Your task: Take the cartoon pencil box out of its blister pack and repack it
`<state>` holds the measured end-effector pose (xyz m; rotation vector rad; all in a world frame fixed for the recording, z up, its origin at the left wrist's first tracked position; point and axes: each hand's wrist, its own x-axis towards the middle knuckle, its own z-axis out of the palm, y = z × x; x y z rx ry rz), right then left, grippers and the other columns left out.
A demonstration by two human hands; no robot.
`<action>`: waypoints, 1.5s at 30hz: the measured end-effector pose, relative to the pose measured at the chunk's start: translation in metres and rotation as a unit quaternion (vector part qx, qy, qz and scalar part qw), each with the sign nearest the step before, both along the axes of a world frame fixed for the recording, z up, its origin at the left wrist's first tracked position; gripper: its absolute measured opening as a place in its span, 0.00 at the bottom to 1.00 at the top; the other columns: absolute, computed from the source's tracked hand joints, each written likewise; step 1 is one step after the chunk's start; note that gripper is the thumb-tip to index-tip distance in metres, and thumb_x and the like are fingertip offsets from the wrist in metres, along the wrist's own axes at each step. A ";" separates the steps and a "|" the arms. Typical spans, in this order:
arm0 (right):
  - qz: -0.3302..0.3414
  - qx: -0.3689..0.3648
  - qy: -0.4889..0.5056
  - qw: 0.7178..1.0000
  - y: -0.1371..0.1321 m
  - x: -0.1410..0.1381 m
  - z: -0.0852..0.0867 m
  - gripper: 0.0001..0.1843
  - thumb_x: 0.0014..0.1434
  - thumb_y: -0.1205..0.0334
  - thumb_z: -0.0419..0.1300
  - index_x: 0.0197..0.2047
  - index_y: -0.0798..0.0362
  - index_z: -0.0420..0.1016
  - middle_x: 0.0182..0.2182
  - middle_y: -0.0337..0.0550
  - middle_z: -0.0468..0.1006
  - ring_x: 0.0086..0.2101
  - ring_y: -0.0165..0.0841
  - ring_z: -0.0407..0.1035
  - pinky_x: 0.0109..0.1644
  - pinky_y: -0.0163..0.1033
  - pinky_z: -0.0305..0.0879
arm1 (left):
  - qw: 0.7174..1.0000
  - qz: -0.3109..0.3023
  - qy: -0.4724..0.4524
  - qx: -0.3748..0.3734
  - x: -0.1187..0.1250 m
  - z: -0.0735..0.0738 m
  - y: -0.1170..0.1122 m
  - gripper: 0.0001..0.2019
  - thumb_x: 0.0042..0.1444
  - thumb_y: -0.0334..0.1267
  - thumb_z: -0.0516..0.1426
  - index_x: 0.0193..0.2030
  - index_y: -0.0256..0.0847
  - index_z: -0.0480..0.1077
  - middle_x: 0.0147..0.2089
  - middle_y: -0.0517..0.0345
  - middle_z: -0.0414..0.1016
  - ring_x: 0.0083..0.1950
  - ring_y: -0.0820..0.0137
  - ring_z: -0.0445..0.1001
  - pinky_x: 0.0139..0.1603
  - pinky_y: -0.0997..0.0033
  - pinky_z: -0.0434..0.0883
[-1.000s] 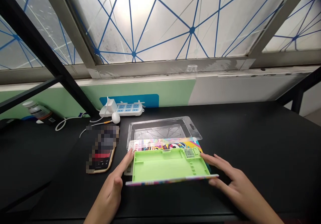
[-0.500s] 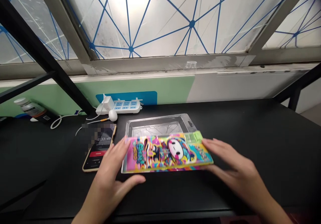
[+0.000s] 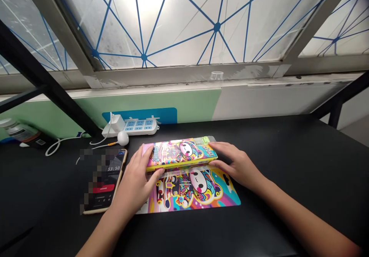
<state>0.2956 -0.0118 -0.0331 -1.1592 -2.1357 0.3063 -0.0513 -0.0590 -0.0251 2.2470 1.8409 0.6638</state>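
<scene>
A flat, brightly printed cartoon box [image 3: 175,153] with a yellow side lies between my hands, over the clear plastic tray. Its left end is in my left hand [image 3: 141,172], with the fingers over the top and the thumb along the front edge. At the opposite end, my right hand [image 3: 230,157] grips the corner between thumb and fingers. In front lies a printed backing card [image 3: 198,191] with a matching cartoon figure and a hanging hole. Most of the tray is hidden under the box; whether the box sits fully inside it I cannot tell.
Left of my left hand lies a phone [image 3: 105,184] with a timer on screen. Behind it are a white power strip [image 3: 141,126], cables and a round white plug [image 3: 123,138]. A bottle [image 3: 24,132] lies at the far left. A window sill borders the black table [image 3: 288,164].
The box has moved back, away from me, from above the card to over the plastic tray. The card in front has come into view. My left thumb now touches the box's front edge.
</scene>
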 end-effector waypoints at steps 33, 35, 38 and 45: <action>0.094 -0.093 -0.170 0.977 -0.068 -0.071 0.014 0.24 0.69 0.44 0.57 0.60 0.51 0.72 0.57 0.55 0.76 0.55 0.50 0.68 0.60 0.60 0.63 | 0.987 -0.043 0.151 -0.045 0.012 0.012 0.057 0.33 0.71 0.61 0.43 0.76 0.47 0.56 0.80 0.46 0.46 0.80 0.44 0.43 0.73 0.32 0.49; 0.026 -0.064 -0.183 0.981 -0.059 -0.068 0.008 0.24 0.68 0.45 0.58 0.58 0.54 0.71 0.53 0.57 0.76 0.51 0.52 0.68 0.56 0.60 0.64 | 0.987 -0.043 0.149 -0.046 0.012 0.011 0.057 0.33 0.71 0.61 0.43 0.76 0.47 0.56 0.80 0.46 0.46 0.80 0.44 0.43 0.72 0.31 0.49; -0.014 -0.054 -0.187 0.981 -0.051 -0.065 0.002 0.20 0.68 0.44 0.58 0.49 0.53 0.72 0.45 0.54 0.76 0.45 0.49 0.68 0.50 0.57 0.65 | 0.987 -0.046 0.146 -0.047 0.013 0.010 0.058 0.33 0.71 0.61 0.43 0.76 0.48 0.57 0.80 0.46 0.47 0.80 0.44 0.43 0.72 0.31 0.49; 0.002 -0.057 -0.152 0.987 -0.056 -0.055 0.009 0.12 0.66 0.50 0.61 0.40 0.50 0.67 0.36 0.46 0.77 0.35 0.40 0.69 0.39 0.44 0.64 | 0.987 -0.076 0.129 -0.065 0.010 0.018 0.055 0.32 0.70 0.61 0.46 0.75 0.48 0.59 0.80 0.44 0.48 0.80 0.44 0.43 0.72 0.30 0.49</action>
